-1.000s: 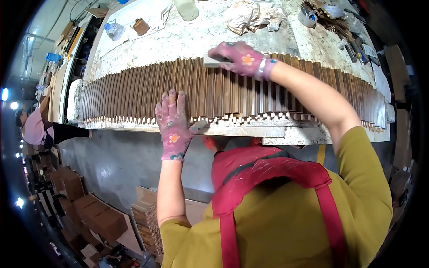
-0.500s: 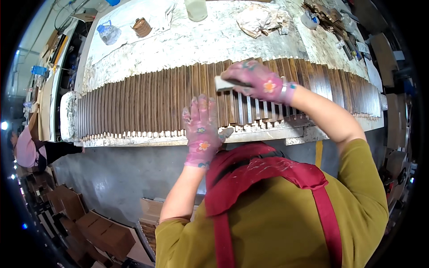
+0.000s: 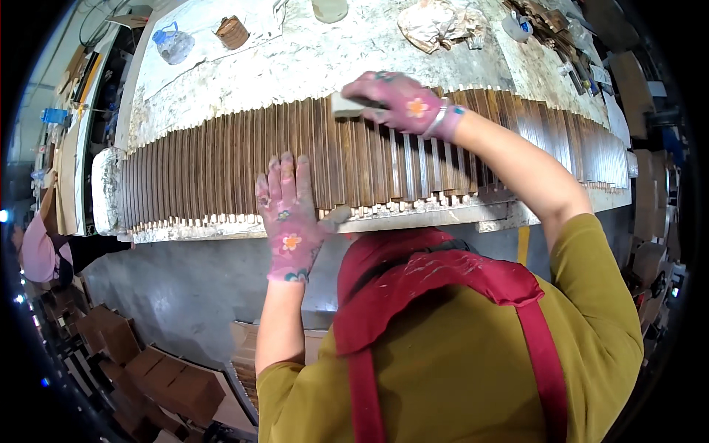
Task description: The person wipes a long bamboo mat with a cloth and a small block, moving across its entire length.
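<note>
Your R hand (image 3: 399,105) has its fingers bent round a pale block (image 3: 345,106), thumb on the side toward you; it's a held grip, tho' blur hides exactly where each tip sits. The block pokes out to the L of those fingers, approx. level w/ the far ends of the dark wood strips (image 3: 244,159). Key relation: the strips' long axis runs from you to the far side, whereas the block lies roughly L-R, i.e. across them. R hand is obv. the nearer one to the block.

Your L hand (image 3: 289,214) is palm down w/ fingers straight & slightly apart, grasping nothing, laid on the strips L of the block and closer to you. Those fingers point away from you, more or less along the strips (handy line to sight by), and the thumb sticks out R by the pale near ends (image 3: 369,213).

Further out, the strips sit side by side in one long row, L to R across the blotchy white table (image 3: 325,70); the row looks bowed, prob. just the lens. Past it, well apart from both hands: a clear jug (image 3: 174,46), a brown tin (image 3: 232,32) & a crumpled cloth (image 3: 437,26), then a tub (image 3: 516,27) at far R.
</note>
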Action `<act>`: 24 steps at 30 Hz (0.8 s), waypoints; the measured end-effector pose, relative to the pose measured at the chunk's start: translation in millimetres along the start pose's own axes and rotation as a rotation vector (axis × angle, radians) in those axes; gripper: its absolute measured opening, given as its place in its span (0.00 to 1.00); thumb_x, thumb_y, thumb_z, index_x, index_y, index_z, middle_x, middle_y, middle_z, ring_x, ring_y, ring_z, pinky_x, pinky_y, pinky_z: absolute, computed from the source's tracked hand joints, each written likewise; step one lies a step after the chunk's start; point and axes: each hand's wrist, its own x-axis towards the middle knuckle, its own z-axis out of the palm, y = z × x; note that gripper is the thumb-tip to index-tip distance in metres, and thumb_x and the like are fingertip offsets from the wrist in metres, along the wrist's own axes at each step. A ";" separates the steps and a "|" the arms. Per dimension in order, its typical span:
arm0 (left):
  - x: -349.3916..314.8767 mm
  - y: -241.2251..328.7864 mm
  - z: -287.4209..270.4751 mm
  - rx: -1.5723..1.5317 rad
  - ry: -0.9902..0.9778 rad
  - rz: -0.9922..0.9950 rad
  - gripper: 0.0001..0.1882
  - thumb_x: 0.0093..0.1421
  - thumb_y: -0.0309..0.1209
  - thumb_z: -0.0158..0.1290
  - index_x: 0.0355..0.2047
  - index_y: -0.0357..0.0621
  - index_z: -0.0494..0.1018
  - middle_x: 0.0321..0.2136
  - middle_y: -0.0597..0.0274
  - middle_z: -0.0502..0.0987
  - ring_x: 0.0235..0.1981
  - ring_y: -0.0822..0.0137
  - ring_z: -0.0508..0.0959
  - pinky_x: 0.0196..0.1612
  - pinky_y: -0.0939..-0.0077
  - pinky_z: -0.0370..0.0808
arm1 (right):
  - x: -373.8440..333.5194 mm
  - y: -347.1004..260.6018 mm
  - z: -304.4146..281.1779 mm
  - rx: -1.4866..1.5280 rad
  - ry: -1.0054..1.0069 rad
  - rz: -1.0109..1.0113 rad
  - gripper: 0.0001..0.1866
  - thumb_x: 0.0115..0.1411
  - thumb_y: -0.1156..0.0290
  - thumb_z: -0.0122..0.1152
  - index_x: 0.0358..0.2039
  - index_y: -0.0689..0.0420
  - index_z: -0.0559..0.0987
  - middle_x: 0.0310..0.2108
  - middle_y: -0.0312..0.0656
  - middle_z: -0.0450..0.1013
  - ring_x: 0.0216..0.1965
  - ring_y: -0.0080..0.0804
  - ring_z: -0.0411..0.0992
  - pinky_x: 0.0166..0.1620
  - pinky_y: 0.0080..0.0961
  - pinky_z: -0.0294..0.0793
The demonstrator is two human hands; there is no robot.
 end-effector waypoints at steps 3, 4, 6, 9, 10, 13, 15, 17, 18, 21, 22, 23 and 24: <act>-5.2 -10.5 10.3 0.074 -0.082 0.023 0.56 0.42 0.59 0.64 0.66 0.41 0.57 0.68 0.51 0.54 0.69 0.50 0.51 0.69 0.47 0.47 | -9.4 -19.7 25.8 -0.155 -0.090 -0.122 0.18 0.60 0.67 0.60 0.51 0.52 0.75 0.41 0.42 0.75 0.43 0.40 0.75 0.48 0.38 0.72; -7.2 -12.3 16.2 0.066 -0.045 0.044 0.56 0.44 0.65 0.60 0.65 0.40 0.59 0.67 0.51 0.55 0.69 0.50 0.52 0.69 0.46 0.46 | -29.9 -31.8 20.5 -0.240 -0.153 -0.176 0.17 0.60 0.67 0.60 0.51 0.51 0.76 0.40 0.41 0.75 0.44 0.37 0.75 0.49 0.39 0.71; -8.3 -11.1 18.8 0.075 -0.075 0.022 0.57 0.44 0.64 0.60 0.66 0.41 0.58 0.68 0.52 0.53 0.70 0.51 0.50 0.69 0.47 0.46 | -80.4 -50.1 3.5 -0.171 -0.191 -0.228 0.15 0.60 0.68 0.57 0.49 0.49 0.76 0.39 0.41 0.74 0.43 0.40 0.74 0.46 0.40 0.71; -5.2 -10.6 21.0 0.038 -0.050 0.021 0.57 0.41 0.51 0.66 0.68 0.41 0.54 0.68 0.53 0.52 0.70 0.51 0.50 0.70 0.49 0.45 | -111.5 -55.8 -24.8 -0.087 -0.440 -0.192 0.17 0.60 0.67 0.57 0.50 0.50 0.75 0.40 0.40 0.74 0.44 0.38 0.74 0.50 0.40 0.69; -5.6 -10.1 20.7 0.021 -0.037 0.034 0.58 0.40 0.45 0.68 0.68 0.42 0.52 0.68 0.53 0.52 0.70 0.51 0.51 0.71 0.50 0.45 | -103.8 -61.1 -26.9 -0.125 -0.390 -0.160 0.17 0.60 0.66 0.57 0.50 0.50 0.75 0.40 0.39 0.74 0.44 0.37 0.74 0.50 0.40 0.69; -6.5 -8.1 14.2 0.009 -0.097 0.004 0.57 0.42 0.46 0.68 0.69 0.42 0.51 0.69 0.53 0.52 0.71 0.52 0.49 0.71 0.50 0.43 | -58.9 -64.7 -8.8 -0.092 -0.132 -0.175 0.17 0.60 0.65 0.59 0.50 0.50 0.75 0.40 0.39 0.74 0.42 0.37 0.73 0.49 0.40 0.69; -5.7 -8.8 15.5 0.009 -0.106 0.001 0.58 0.43 0.48 0.67 0.69 0.42 0.51 0.69 0.54 0.52 0.71 0.53 0.48 0.71 0.50 0.42 | -59.2 -70.5 16.2 -0.146 -0.175 -0.242 0.17 0.60 0.65 0.59 0.50 0.50 0.75 0.41 0.40 0.74 0.43 0.38 0.73 0.49 0.40 0.69; -6.1 -10.5 21.1 -0.057 -0.054 0.004 0.58 0.43 0.49 0.66 0.69 0.42 0.50 0.69 0.54 0.51 0.71 0.53 0.48 0.71 0.51 0.41 | -77.2 -77.8 26.5 -0.117 -0.211 -0.220 0.19 0.58 0.65 0.60 0.51 0.50 0.75 0.43 0.42 0.73 0.45 0.40 0.72 0.50 0.39 0.69; -6.8 -10.5 22.0 -0.036 -0.062 0.004 0.57 0.44 0.50 0.66 0.69 0.42 0.51 0.69 0.55 0.52 0.71 0.53 0.48 0.71 0.51 0.41 | -94.8 -69.2 26.3 -0.174 -0.236 -0.235 0.21 0.57 0.65 0.61 0.52 0.49 0.75 0.43 0.42 0.73 0.46 0.40 0.72 0.51 0.40 0.68; -8.7 -14.2 23.3 -0.064 -0.001 0.020 0.53 0.48 0.60 0.60 0.66 0.41 0.58 0.69 0.55 0.55 0.71 0.53 0.50 0.71 0.51 0.41 | -116.3 -74.0 -5.4 -0.240 -0.380 -0.186 0.21 0.57 0.64 0.61 0.52 0.47 0.74 0.43 0.40 0.72 0.46 0.39 0.72 0.51 0.42 0.68; -9.8 -16.7 19.4 -0.054 0.021 0.041 0.52 0.48 0.62 0.58 0.66 0.41 0.59 0.68 0.54 0.56 0.71 0.53 0.51 0.71 0.51 0.41 | -114.7 -77.5 -16.1 -0.237 -0.363 -0.144 0.20 0.57 0.64 0.61 0.52 0.47 0.75 0.43 0.40 0.73 0.46 0.39 0.72 0.51 0.42 0.67; -12.2 -19.8 12.1 -0.043 0.044 0.061 0.52 0.49 0.64 0.57 0.65 0.41 0.60 0.67 0.54 0.57 0.70 0.53 0.51 0.71 0.50 0.42 | -111.7 -79.8 -21.7 -0.234 -0.346 -0.103 0.20 0.57 0.64 0.61 0.51 0.46 0.75 0.42 0.39 0.73 0.46 0.39 0.72 0.51 0.42 0.67; -13.5 -23.6 3.2 -0.032 0.066 0.081 0.52 0.49 0.66 0.55 0.64 0.41 0.61 0.67 0.53 0.58 0.70 0.53 0.52 0.71 0.50 0.42 | -94.8 -77.1 -20.6 -0.283 -0.254 -0.128 0.19 0.58 0.64 0.61 0.51 0.47 0.75 0.41 0.40 0.73 0.44 0.40 0.73 0.50 0.41 0.68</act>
